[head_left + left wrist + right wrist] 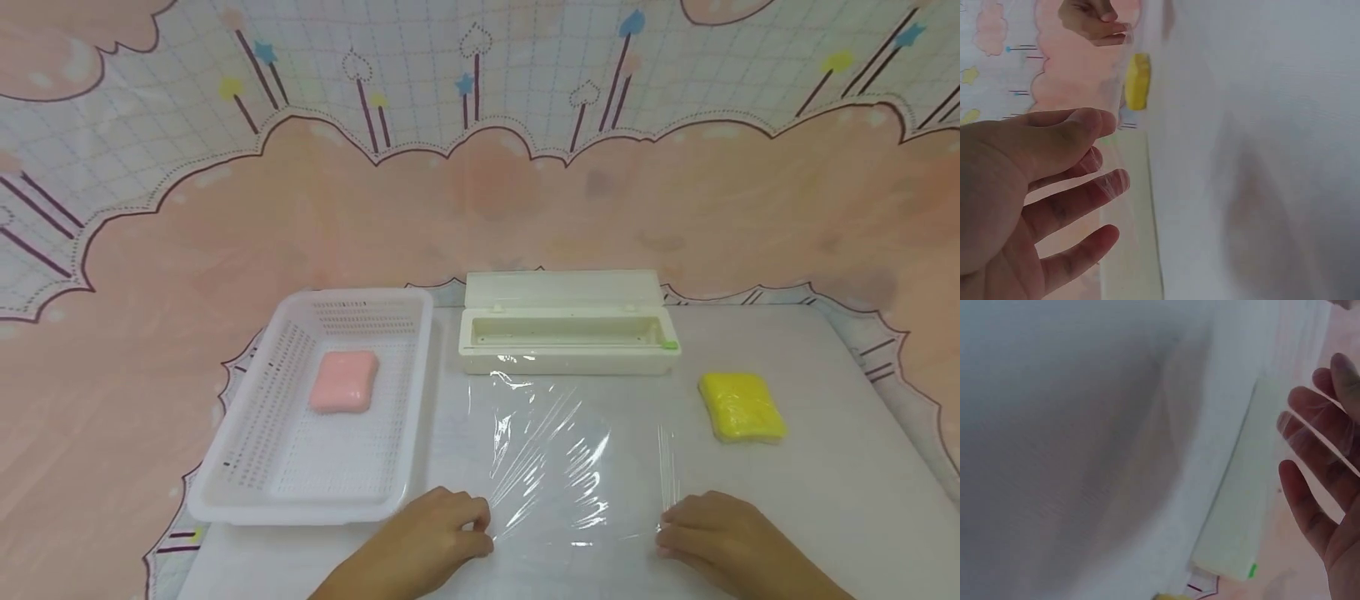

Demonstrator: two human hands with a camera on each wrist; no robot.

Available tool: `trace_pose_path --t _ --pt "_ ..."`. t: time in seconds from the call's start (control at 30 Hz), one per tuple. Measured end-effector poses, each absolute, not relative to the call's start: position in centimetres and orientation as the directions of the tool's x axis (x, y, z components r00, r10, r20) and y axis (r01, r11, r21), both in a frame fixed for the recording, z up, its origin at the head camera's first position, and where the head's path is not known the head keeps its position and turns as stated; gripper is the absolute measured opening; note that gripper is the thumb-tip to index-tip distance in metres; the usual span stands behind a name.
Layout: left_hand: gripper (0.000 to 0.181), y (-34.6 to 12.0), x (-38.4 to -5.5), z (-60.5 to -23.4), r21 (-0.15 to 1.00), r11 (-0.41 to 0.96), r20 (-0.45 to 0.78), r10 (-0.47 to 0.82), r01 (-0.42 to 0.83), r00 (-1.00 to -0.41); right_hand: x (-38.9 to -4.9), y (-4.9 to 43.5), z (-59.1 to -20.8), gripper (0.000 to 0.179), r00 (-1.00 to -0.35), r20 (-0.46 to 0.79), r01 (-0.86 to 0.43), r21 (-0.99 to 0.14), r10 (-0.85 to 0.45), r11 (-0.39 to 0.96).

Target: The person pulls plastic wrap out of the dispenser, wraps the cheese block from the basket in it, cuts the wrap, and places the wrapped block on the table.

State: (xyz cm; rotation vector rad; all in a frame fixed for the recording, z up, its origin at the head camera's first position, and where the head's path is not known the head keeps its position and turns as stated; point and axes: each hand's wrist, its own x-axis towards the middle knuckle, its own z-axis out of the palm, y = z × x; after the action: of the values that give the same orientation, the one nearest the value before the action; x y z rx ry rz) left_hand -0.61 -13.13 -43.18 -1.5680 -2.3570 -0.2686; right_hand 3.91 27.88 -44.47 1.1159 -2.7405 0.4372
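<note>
A sheet of clear plastic wrap [551, 467] stretches from the front of a white wrap dispenser box [570, 363] toward me. My left hand [438, 533] pinches its near left corner between thumb and index finger; in the left wrist view the other fingers [1079, 203] are spread, with film across them. The near right corner is pinched by my right hand [723, 533], whose lower fingers [1310, 506] spread apart in the right wrist view. The dispenser's lid [562, 289] stands raised at the back, and a small green tab [670, 345] shows at its right end.
To the left stands a white perforated basket [408, 400] with a pink rounded block [345, 381] in it. A yellow block [741, 407], shiny as if wrapped, lies right of the dispenser. White covering [847, 467] spreads over the table, and a patterned cloth [570, 208] hangs behind.
</note>
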Motion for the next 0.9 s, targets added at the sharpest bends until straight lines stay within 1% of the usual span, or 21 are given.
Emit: trace_pose_path --t 0.03,0.1,0.23,0.3,0.37,0.5,0.57,0.67,0.73,0.8,0.9 --pt "0.021 -13.0 -0.6 -43.5 -0.022 0.396 0.326 0.871 0.918 -0.368 3.9 27.7 -44.7 0.044 -0.718 0.226 -0.695 -0.197 -0.658 0.691" --pt "0.016 -12.9 -0.7 -44.0 -0.029 0.409 0.286 0.878 0.912 -0.385 3.7 27.4 -45.3 0.043 -0.725 0.186 -0.689 -0.215 -0.663 0.692" --pt "0.008 -12.4 -0.9 -45.1 -0.040 0.414 0.200 0.895 0.909 -0.399 3.1 26.9 -45.8 0.046 -0.755 -0.032 -0.615 -0.313 -0.655 0.723" --pt "0.008 -12.2 -1.0 -45.5 -0.061 0.416 0.167 0.901 0.907 -0.401 2.8 26.8 -45.9 0.050 -0.757 -0.130 -0.576 -0.332 -0.641 0.747" --pt "0.008 -11.9 -1.1 -45.8 -0.071 0.420 0.143 0.902 0.905 -0.408 2.6 26.9 -46.0 0.051 -0.752 -0.170 -0.566 -0.331 -0.637 0.755" --pt "0.007 -11.7 -1.1 -45.9 -0.064 0.428 0.109 0.901 0.901 -0.420 2.7 27.0 -46.5 0.050 -0.744 -0.143 -0.594 -0.306 -0.652 0.744" --pt "0.008 -11.7 -1.1 -45.9 -0.049 0.427 0.104 0.901 0.903 -0.420 2.7 27.1 -46.7 0.043 -0.736 -0.086 -0.625 -0.297 -0.672 0.722" --pt "0.012 -11.8 -1.0 -46.0 -0.026 0.411 0.134 0.905 0.911 -0.405 3.0 27.1 -47.0 0.036 -0.719 0.034 -0.677 -0.259 -0.694 0.688" --pt "0.014 -11.8 -0.9 -45.9 -0.023 0.405 0.166 0.903 0.914 -0.396 3.2 27.1 -46.9 0.039 -0.719 0.091 -0.688 -0.234 -0.690 0.687" --pt "0.015 -11.8 -0.8 -45.8 -0.025 0.403 0.194 0.900 0.915 -0.391 3.5 26.9 -46.7 0.046 -0.739 0.081 -0.667 -0.228 -0.668 0.710" --pt "0.013 -11.9 -0.6 -45.7 -0.044 0.408 0.209 0.896 0.912 -0.391 3.9 26.7 -46.4 0.053 -0.788 0.000 -0.597 -0.245 -0.616 0.764"
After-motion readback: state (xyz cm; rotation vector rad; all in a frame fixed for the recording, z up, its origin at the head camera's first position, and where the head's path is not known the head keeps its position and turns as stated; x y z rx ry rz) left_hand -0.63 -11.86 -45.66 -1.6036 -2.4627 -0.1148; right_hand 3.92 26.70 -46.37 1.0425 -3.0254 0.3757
